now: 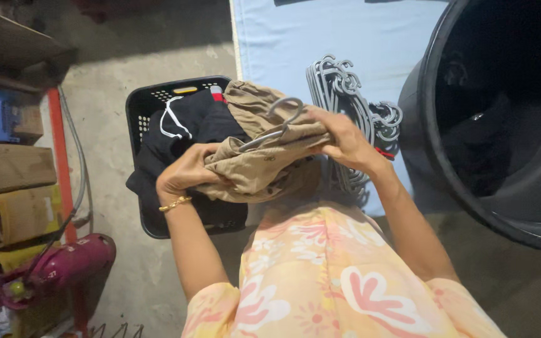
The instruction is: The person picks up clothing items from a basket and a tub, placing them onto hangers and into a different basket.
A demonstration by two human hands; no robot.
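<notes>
Tan garment (pixel 264 166) is held bunched in both hands above the near edge of a black laundry basket (pixel 142 112), in front of the person's chest. A grey hanger (pixel 280 122) is laid across the top of the bundle, its hook curled upward near the middle of the cloth. The left hand (pixel 186 172) is clenched on the lower left side of the fabric, fingers dug into the folds; a gold bracelet (pixel 175 203) is worn on that wrist. The right hand (pixel 345 141) is closed on the upper right end of the bundle, gripping cloth and, it seems, the hanger arm there; the exact contact with the hanger is hidden by the fingers.

Dark clothes (pixel 183 125) with a white cord are piled in the basket, partly spilling over its left rim. A stack of grey hangers (pixel 345 87) is laid on a pale blue sheet (pixel 277 37) just beyond the right hand. A large black tub (pixel 464 188) is seen at the right, dark items inside, not clearly readable. A concrete floor (pixel 114 56) is under the basket. At the left, wooden shelving with cardboard (pixel 10 166) is seen, and a magenta appliance (pixel 70 263) is set low beside it. A peach floral top (pixel 327 275) is worn by the person.
</notes>
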